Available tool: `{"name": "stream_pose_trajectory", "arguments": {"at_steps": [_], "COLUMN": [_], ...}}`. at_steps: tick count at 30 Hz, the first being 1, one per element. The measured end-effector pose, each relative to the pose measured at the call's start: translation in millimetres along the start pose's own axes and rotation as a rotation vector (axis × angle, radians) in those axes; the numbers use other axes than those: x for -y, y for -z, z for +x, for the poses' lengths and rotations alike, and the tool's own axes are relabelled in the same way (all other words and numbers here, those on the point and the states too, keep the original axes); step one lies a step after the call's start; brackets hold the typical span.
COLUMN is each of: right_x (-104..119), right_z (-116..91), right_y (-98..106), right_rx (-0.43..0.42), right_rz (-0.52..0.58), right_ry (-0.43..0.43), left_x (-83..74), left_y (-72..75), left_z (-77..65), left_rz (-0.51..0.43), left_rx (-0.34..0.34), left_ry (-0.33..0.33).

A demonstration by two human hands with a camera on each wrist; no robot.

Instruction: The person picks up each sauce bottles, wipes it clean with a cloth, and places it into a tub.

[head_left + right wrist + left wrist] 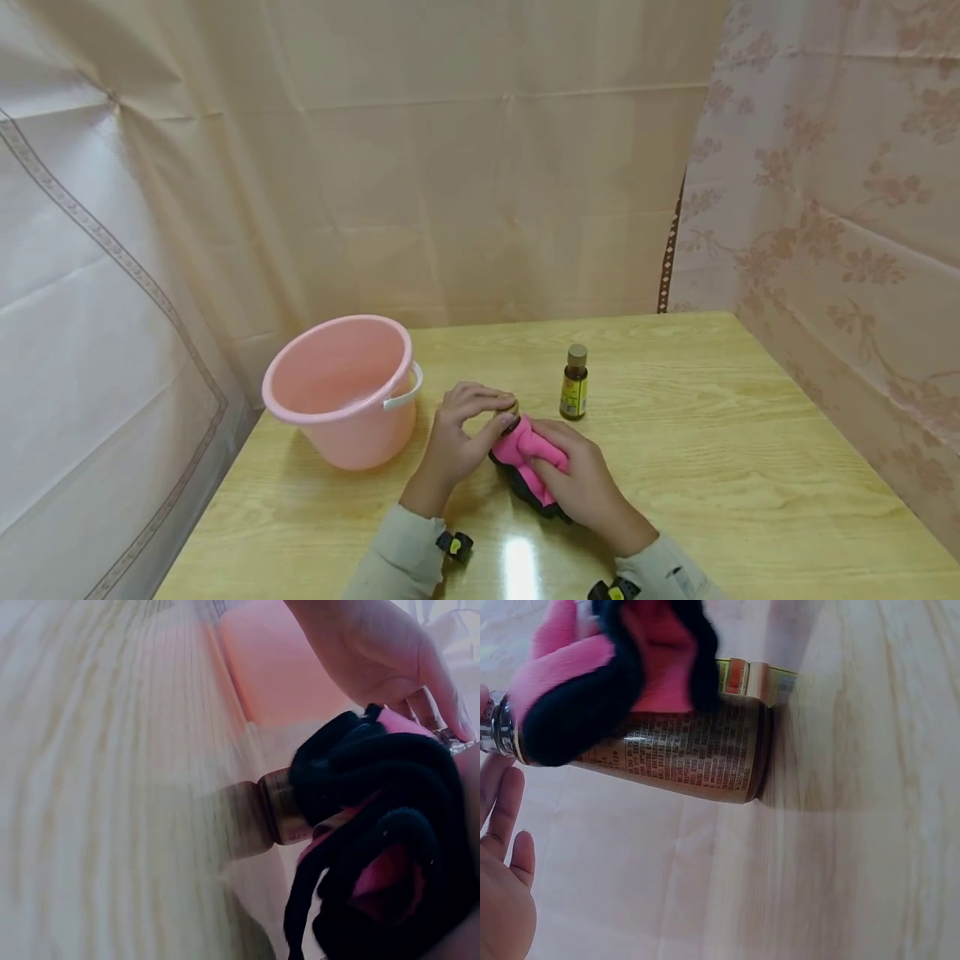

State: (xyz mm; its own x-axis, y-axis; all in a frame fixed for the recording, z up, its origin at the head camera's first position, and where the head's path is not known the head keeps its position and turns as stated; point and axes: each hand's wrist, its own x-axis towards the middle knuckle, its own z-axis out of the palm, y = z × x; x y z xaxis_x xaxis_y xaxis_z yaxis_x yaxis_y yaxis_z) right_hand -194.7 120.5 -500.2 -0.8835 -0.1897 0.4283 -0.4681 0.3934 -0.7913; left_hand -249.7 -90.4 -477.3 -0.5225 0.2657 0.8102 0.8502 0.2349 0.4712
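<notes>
Bottle [686, 761] near upright, top uppermost. Left hand [459, 437] pinches its top; right hand [585, 483] grips the cloth [513, 451] against its side.

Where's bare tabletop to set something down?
Widest: right of the standing bottle, reaching the floral curtain. Smaller: the back strip between pink bucket and that bottle. Crowded: the middle, where left grip, right grip, pink-black cloth and held bottle cluster.

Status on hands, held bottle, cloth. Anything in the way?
Left hand grips held bottle at its top. Right hand holds pink-and-black cloth against it. Pink bucket, second bottle nearby; neither looks in the way.
</notes>
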Motion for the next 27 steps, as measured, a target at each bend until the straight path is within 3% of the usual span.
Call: {"name": "stream_pose_trajectory", "arguments": {"at_steps": [4,7,27], "right_x": [0.5,0.6,-0.5], "right_z": [0.5,0.7,-0.6], "right_y": [-0.2,-0.8,-0.7], "right_rx": [-0.048,-0.050,0.118], "right_rz": [0.032,0.042,-0.071], "right_ry": [0.099,0.109,-0.209], "left_x": [-0.1,-0.8,1.1], "left_y": [-1.5,-2.1,-1.3], "left_z": [1.2,1.4,-0.9], "left_rz": [-0.029,-0.040,-0.025], "left_rx": [-0.011,-0.019,-0.003], "left_ry": [-0.020,-0.028,0.004]}}
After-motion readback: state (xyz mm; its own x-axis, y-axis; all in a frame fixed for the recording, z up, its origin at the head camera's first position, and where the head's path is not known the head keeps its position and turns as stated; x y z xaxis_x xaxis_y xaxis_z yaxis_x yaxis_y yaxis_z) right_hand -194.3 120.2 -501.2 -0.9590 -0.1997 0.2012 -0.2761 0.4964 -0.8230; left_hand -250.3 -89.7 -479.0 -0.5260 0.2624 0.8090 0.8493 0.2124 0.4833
